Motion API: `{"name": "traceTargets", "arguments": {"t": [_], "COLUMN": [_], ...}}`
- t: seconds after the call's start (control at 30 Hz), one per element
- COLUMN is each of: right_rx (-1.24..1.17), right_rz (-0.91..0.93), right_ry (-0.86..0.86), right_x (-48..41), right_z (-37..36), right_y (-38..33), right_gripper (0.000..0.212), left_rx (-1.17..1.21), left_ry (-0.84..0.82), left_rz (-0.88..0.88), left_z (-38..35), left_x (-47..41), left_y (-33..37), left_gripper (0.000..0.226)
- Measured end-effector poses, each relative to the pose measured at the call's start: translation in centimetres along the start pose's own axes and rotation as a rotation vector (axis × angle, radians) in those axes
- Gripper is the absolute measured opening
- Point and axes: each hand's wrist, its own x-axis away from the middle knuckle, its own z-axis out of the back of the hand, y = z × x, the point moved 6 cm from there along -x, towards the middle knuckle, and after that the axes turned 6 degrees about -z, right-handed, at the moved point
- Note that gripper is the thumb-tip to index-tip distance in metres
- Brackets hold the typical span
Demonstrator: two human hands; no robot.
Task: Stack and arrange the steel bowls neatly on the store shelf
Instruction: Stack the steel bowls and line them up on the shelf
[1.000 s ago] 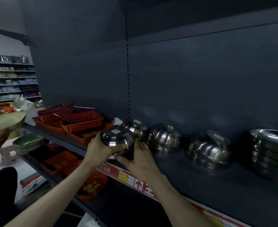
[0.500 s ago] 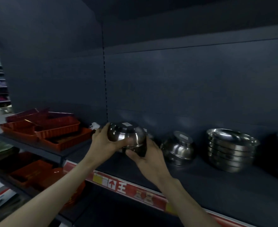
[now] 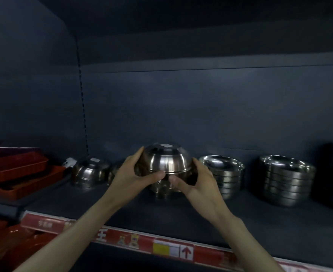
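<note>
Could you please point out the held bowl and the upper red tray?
held bowl (image 3: 167, 160): head view, shiny side wall.
upper red tray (image 3: 14, 169): head view, front wall.

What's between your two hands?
An upside-down steel bowl, held at its rim by the left hand and the right hand, over more upside-down bowls on the shelf. The head view shows it.

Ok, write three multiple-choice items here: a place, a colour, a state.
1. Relative to the held bowl, the red trays lie: A. right B. left C. above
2. Its sticker is: A. green B. blue C. white
3. The held bowl is: A. upside down B. upright C. on its side
Key: 1 B, the trays sit at the left edge; 2 C, a white patch on its base; 3 A, its base faces up.
</note>
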Motion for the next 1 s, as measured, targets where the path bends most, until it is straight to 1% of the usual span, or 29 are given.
{"name": "traceTargets", "arguments": {"t": [0.13,0.23,0.3,0.43,0.47,0.5,0.57,0.6,0.67,0.7,0.73,0.83,0.87,0.93,1.0], "right_rx": [0.031,0.020,0.041,0.094,0.104,0.112,0.124,0.131,0.139,0.140,0.137,0.101,0.088,0.071,0.051], "right_rz": [-0.001,-0.028,-0.036,-0.070,-0.072,-0.065,-0.055,-0.061,-0.080,-0.090,-0.096,-0.100,-0.100,-0.086,-0.067], "right_ry": [0.047,0.099,0.131,0.173,0.168,0.154,0.136,0.141,0.151,0.156,0.159,0.156,0.159,0.166,0.171], "right_x": [1.5,2.5,3.1,4.2,4.4,4.7,4.9,5.0,5.0,5.0,5.1,5.1,5.1,5.1,5.2], "right_z": [3.8,6.7,8.6,11.6,12.2,12.8,13.7,14.2,15.0,15.2,15.5,16.1,16.4,16.9,17.3], "right_y": [0.5,0.9,1.1,1.1,1.0,0.9,1.0,1.2,1.8,1.9,2.1,2.5,2.6,2.7,2.5], "right_gripper": [0.065,0.069,0.070,0.086,0.085,0.079,0.062,0.059,0.070,0.078,0.082,0.082,0.083,0.086,0.078], "left_rx": [0.046,0.108,0.136,0.179,0.184,0.188,0.199,0.215,0.241,0.252,0.264,0.276,0.283,0.280,0.284], "left_ry": [-0.034,-0.070,-0.089,-0.119,-0.124,-0.123,-0.124,-0.125,-0.116,-0.107,-0.100,-0.110,-0.106,-0.099,-0.095], "left_rz": [-0.033,-0.026,-0.040,-0.072,-0.077,-0.085,-0.089,-0.090,-0.093,-0.093,-0.092,-0.083,-0.078,-0.076,-0.081], "left_z": [-3.4,-5.7,-7.2,-9.7,-10.2,-10.6,-11.3,-11.6,-12.1,-12.2,-12.2,-12.4,-12.5,-12.5,-12.6], "left_x": [-0.6,-1.2,-1.3,-1.3,-1.3,-1.4,-1.5,-1.5,-1.6,-1.6,-1.7,-1.7,-1.6,-1.4,-1.2], "left_y": [1.3,2.0,2.7,4.1,4.4,4.7,5.3,5.8,6.5,6.7,6.8,6.9,7.0,7.2,7.5], "left_gripper": [0.094,0.117,0.120,0.114,0.111,0.107,0.091,0.079,0.059,0.056,0.058,0.071,0.069,0.056,0.051]}}
